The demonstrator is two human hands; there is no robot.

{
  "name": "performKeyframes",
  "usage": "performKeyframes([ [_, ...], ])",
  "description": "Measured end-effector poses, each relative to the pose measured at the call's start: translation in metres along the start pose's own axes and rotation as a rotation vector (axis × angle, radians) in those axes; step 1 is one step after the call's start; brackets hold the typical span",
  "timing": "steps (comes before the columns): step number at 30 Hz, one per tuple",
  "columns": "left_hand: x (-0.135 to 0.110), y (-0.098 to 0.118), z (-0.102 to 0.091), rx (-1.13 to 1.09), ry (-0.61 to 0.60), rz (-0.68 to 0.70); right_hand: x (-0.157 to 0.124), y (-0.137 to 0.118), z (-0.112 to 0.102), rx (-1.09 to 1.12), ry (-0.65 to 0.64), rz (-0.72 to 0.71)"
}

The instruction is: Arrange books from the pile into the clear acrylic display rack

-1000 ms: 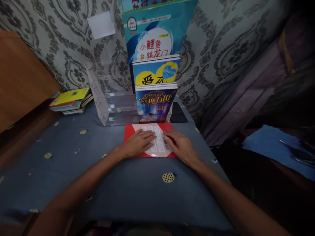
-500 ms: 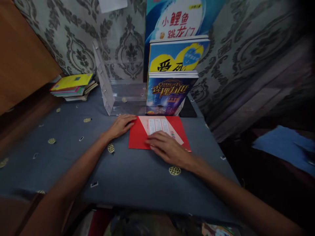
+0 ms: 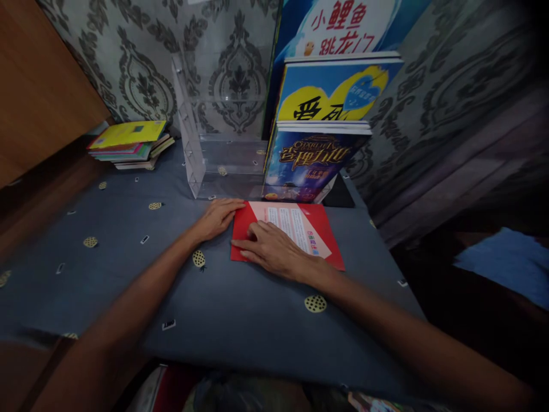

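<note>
A red book (image 3: 326, 230) with a pale text panel lies flat on the grey-blue tablecloth (image 3: 128, 252), just in front of a clear acrylic rack (image 3: 214, 149). My left hand (image 3: 218, 217) rests on the book's upper left corner, fingers stretched out over its edge. My right hand (image 3: 271, 250) lies flat on the book's lower left part, fingers extended toward the left edge. Neither hand grips anything.
In the rack stand several books: a dark blue one (image 3: 309, 163) in front, a yellow-and-blue one (image 3: 338, 91) behind it and a tall blue one (image 3: 347, 26) at the back. A stack of books (image 3: 128, 143) lies at the far left. A black object (image 3: 341, 194) lies behind the red book.
My left hand slid from the book's middle to its upper left corner. My right hand moved left across the book to its lower left part. The camera view shifted left and down.
</note>
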State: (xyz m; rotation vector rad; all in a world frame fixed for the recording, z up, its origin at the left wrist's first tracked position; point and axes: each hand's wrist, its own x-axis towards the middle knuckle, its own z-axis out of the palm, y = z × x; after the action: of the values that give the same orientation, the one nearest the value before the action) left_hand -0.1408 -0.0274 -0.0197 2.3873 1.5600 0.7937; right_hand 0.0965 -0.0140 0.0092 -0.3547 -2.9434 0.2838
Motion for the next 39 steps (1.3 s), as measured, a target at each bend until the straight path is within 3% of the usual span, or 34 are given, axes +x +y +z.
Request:
performKeyframes([
  [10, -0.003, 0.006, -0.001, -0.048, 0.05, -0.043, 0.033, 0.031, -0.004, -0.127, 0.05, 0.219],
  [16, -0.003, 0.014, 0.0, 0.078, 0.021, -0.038, 0.044, 0.029, -0.002, -0.167, 0.038, 0.408],
  [21, -0.002, 0.018, 0.001, 0.203, 0.004, -0.046, 0.043, 0.024, -0.005, -0.126, 0.031, 0.445],
  [28, -0.001, 0.016, 0.0, 0.242, -0.024, -0.057, 0.017, 0.036, -0.011, -0.136, 0.058, 0.542],
  [39, -0.001, 0.019, -0.004, 0.218, -0.03, -0.067, -0.056, 0.067, -0.032, -0.203, 0.066, 0.799],
])
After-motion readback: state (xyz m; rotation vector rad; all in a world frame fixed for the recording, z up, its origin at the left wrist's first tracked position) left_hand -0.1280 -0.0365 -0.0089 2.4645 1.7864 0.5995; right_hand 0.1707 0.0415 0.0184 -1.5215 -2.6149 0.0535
